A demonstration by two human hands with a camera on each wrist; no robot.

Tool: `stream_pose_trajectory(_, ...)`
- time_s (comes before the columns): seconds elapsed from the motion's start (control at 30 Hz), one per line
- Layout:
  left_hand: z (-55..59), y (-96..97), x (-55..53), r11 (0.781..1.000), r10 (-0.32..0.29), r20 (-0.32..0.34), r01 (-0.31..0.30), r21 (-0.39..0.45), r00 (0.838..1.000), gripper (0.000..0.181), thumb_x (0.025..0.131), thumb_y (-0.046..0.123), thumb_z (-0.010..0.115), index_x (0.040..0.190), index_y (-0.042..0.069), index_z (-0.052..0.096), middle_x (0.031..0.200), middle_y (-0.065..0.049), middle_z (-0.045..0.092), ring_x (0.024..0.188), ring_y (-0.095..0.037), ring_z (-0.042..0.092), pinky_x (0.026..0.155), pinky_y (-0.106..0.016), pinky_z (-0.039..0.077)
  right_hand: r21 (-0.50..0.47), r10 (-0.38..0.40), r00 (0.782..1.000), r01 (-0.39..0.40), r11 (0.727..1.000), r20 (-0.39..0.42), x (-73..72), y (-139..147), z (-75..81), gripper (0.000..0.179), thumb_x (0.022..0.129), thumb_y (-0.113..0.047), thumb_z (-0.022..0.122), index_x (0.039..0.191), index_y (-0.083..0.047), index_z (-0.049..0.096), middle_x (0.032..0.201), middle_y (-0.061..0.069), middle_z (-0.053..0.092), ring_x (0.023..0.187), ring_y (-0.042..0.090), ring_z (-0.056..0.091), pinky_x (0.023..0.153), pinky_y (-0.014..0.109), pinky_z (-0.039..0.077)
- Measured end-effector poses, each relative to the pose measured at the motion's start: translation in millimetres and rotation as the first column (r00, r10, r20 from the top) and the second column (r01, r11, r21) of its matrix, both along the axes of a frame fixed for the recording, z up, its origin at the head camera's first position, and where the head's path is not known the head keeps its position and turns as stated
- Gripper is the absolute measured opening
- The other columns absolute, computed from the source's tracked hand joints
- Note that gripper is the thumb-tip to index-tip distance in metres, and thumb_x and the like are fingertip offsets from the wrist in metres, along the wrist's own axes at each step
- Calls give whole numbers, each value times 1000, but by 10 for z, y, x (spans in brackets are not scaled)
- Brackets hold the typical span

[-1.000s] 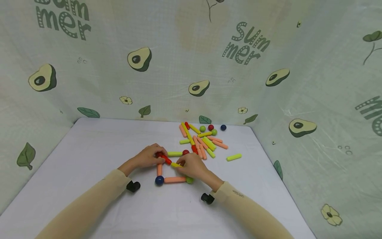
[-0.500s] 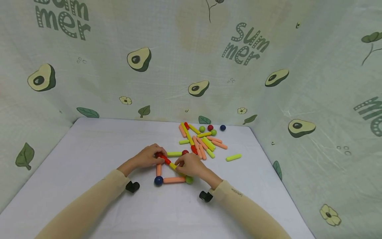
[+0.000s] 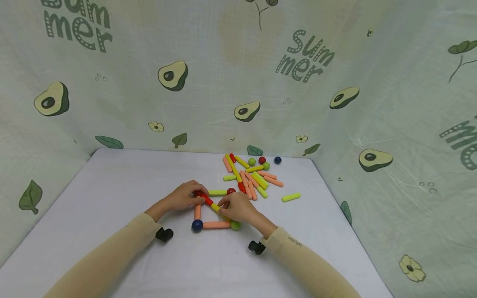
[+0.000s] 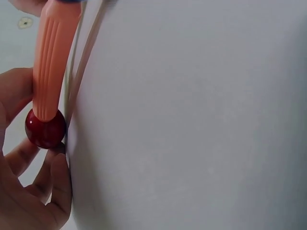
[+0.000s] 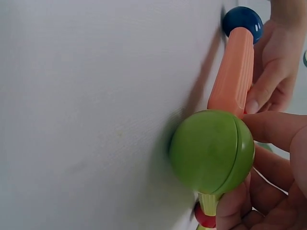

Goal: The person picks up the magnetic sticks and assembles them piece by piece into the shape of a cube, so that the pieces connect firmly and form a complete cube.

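A four-sided frame of rods and balls lies on the table. Its blue ball [image 3: 197,225] is front left, its green ball [image 5: 211,151] front right. Orange rods [image 3: 217,224] form the front and left sides; a yellow-green rod [image 3: 218,193] forms the back. A red-and-yellow stick [image 3: 215,207] crosses it diagonally. My left hand [image 3: 186,195] has its fingers round the dark red ball [image 4: 45,129] at the back left corner, by the stick's red end. My right hand [image 3: 238,207] pinches the stick's yellow part close to the green ball and covers much of the right side.
Behind the frame lies a pile of loose orange and yellow rods [image 3: 250,180]. Loose balls, among them a blue one [image 3: 277,159], sit at the table's back. A single yellow-green rod [image 3: 291,197] lies to the right. A printed cloth [image 3: 208,82] hangs round the table.
My right hand has shifted slightly left along the stick, whose yellow part now reaches down toward the green ball. My left hand stays at the back left corner.
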State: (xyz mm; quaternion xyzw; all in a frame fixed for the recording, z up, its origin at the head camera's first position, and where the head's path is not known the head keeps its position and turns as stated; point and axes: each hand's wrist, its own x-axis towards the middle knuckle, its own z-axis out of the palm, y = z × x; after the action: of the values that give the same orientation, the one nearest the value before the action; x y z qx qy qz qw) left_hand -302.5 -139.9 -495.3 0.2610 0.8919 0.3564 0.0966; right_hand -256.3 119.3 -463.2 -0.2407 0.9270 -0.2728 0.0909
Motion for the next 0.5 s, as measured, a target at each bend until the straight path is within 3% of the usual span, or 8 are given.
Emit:
stream_pose_trajectory(0.2,27,-12,46,1000,3,-19,-3,24,1000,24,101,20,73,125,19,74,135,-8,61,115,-25,56,97,-45,48,-36,-10,1000,9,999,-8,-8,2,-49,19,96,-21,80,111,-11,83,84,-8,72,76,6,61,69,22,53)
stream_pose_trajectory(0.33,26,-7,124,998,55,-62,-55,5,997,27,99,20,74,126,21,73,142,-12,57,125,-35,53,103,-56,47,-46,-13,1000,13,999,-13,-10,-6,-55,18,96,-21,80,112,-12,83,85,-7,72,76,6,62,69,22,54)
stream_pose_trajectory(0.5,26,27,291,990,138,-142,-139,3,980,26,97,18,75,123,20,75,146,-15,55,131,-43,49,104,-64,46,-56,-8,1000,7,998,-21,-8,-11,-53,18,96,-20,80,111,-11,83,85,-6,73,75,6,62,68,22,53)
